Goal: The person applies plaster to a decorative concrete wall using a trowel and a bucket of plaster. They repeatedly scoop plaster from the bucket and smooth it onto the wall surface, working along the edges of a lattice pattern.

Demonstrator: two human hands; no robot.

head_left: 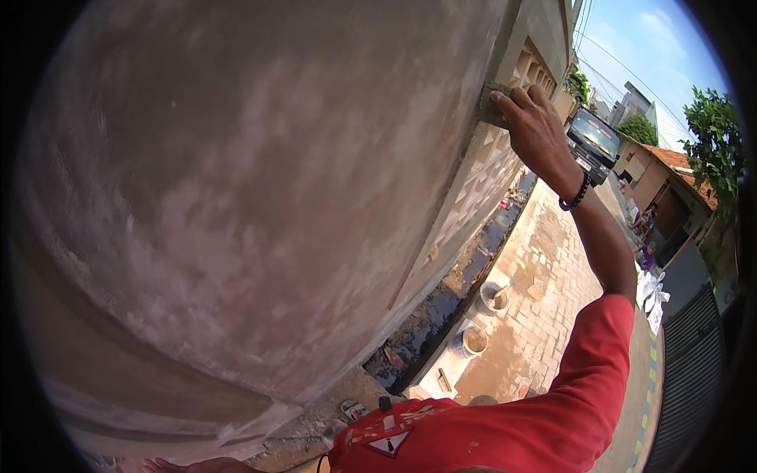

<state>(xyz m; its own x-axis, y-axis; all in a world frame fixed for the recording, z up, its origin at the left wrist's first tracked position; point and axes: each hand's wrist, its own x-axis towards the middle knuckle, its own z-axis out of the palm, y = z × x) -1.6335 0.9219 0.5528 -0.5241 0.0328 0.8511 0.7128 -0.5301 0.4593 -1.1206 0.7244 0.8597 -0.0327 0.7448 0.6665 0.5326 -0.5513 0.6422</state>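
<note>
My right hand (524, 114) grips a rough grey rectangular piece (492, 107), perhaps a pad or float, against the upper right edge of the plastered grey wall (268, 158). A dark bead bracelet is on that wrist. Beside the edge, patterned ventilation blocks (489, 173) line the recessed wall. My left hand (169, 463) is low at the bottom edge, near the wall's foot, partly cut off, with its fingers stretched out and nothing seen in them.
Below runs a drain (426, 331) with dark water. Two buckets (473, 340) and a small tool (444, 381) rest on paving (552, 252). Up the lane are a parked vehicle (591, 142), seated people (646, 225) and white sacks (650, 296); a metal gate (686, 378) stands at right.
</note>
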